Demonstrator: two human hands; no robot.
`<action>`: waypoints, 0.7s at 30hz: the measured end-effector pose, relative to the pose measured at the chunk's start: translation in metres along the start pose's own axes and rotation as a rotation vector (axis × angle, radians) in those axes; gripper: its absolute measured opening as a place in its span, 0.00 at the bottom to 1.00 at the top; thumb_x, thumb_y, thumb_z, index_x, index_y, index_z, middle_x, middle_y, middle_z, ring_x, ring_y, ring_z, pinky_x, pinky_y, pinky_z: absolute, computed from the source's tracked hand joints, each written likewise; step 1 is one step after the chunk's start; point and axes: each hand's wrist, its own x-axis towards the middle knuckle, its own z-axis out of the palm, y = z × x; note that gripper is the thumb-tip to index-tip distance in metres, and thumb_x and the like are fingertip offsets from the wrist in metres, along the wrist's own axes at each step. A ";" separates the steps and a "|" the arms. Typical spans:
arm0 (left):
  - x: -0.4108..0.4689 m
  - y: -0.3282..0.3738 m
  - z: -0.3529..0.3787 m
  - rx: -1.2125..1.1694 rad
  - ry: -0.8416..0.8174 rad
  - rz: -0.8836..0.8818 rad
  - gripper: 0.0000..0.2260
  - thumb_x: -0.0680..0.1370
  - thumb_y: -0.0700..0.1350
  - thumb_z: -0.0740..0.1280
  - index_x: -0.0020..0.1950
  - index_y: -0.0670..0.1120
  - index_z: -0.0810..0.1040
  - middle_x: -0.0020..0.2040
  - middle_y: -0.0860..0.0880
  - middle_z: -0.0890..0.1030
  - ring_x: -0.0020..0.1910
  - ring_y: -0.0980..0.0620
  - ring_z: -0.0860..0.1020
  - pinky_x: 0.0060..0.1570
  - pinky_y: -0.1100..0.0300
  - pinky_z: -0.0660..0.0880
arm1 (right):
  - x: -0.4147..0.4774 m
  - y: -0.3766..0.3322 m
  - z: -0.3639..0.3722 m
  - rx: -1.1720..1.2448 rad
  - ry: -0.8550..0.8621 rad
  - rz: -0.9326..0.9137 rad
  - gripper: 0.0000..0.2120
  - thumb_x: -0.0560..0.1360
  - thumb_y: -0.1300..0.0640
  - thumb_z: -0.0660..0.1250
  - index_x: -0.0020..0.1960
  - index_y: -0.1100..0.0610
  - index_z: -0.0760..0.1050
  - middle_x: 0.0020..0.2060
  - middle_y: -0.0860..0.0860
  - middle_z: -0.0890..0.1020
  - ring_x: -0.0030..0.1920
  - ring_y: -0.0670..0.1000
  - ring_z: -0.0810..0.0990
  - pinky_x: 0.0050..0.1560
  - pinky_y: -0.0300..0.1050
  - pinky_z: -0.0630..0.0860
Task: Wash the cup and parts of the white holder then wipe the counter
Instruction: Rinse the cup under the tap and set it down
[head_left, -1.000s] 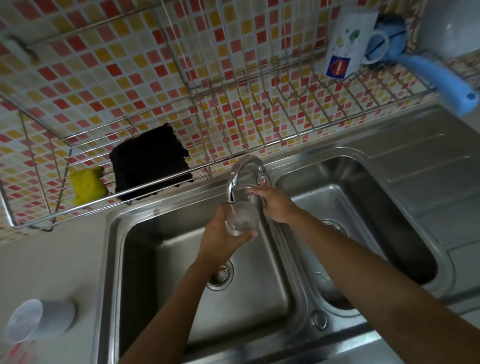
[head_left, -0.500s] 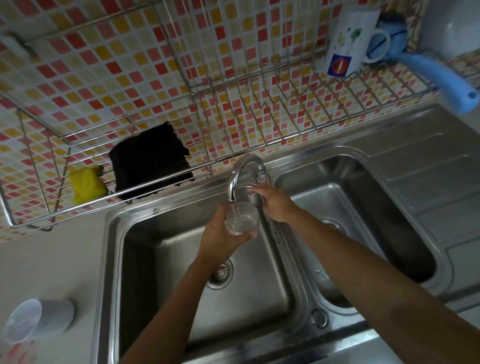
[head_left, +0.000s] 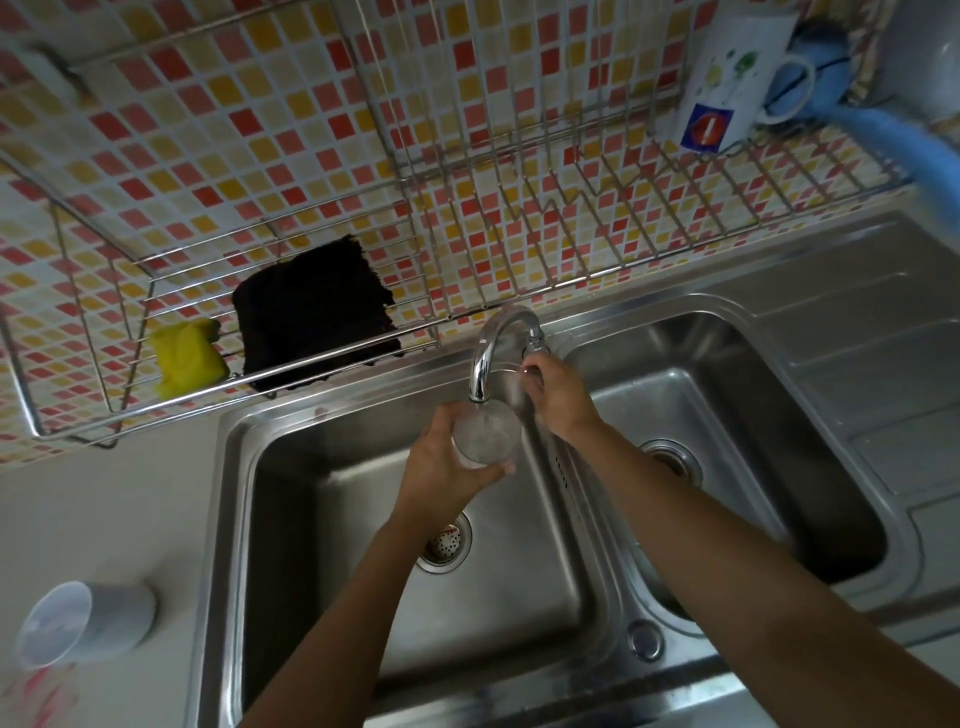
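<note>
My left hand grips a clear glass cup under the spout of the chrome tap, over the left basin of the steel sink. Water stands or swirls inside the cup. My right hand rests on the tap handle just behind the spout, fingers closed around it. A white cylindrical holder part lies on its side on the counter at the lower left.
A wire rack hangs on the tiled wall, holding a yellow sponge and a black cloth. A white mug and a blue brush sit at the rack's right end. The right basin and draining board lie to the right.
Almost nothing has moved. Both hands stay at the tap, the cup held under the spout with water in it.
</note>
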 end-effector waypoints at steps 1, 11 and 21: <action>-0.001 -0.002 0.000 0.006 -0.011 0.010 0.33 0.61 0.53 0.82 0.60 0.57 0.69 0.57 0.58 0.78 0.54 0.58 0.77 0.48 0.73 0.70 | 0.000 0.002 -0.001 0.035 0.040 0.015 0.07 0.79 0.56 0.64 0.52 0.60 0.75 0.45 0.54 0.79 0.44 0.52 0.77 0.44 0.44 0.72; -0.005 -0.011 0.006 -0.029 -0.019 -0.004 0.33 0.61 0.53 0.82 0.61 0.58 0.70 0.57 0.60 0.77 0.56 0.60 0.76 0.50 0.73 0.68 | -0.002 0.004 0.000 0.126 0.199 0.127 0.11 0.81 0.56 0.59 0.57 0.62 0.75 0.49 0.58 0.83 0.47 0.58 0.81 0.39 0.36 0.64; -0.025 -0.018 -0.004 -0.064 0.026 0.004 0.34 0.62 0.52 0.82 0.63 0.54 0.70 0.58 0.57 0.77 0.56 0.60 0.75 0.45 0.80 0.67 | -0.009 -0.005 -0.018 0.083 0.017 0.259 0.13 0.80 0.51 0.61 0.60 0.56 0.73 0.53 0.53 0.81 0.52 0.54 0.79 0.47 0.41 0.69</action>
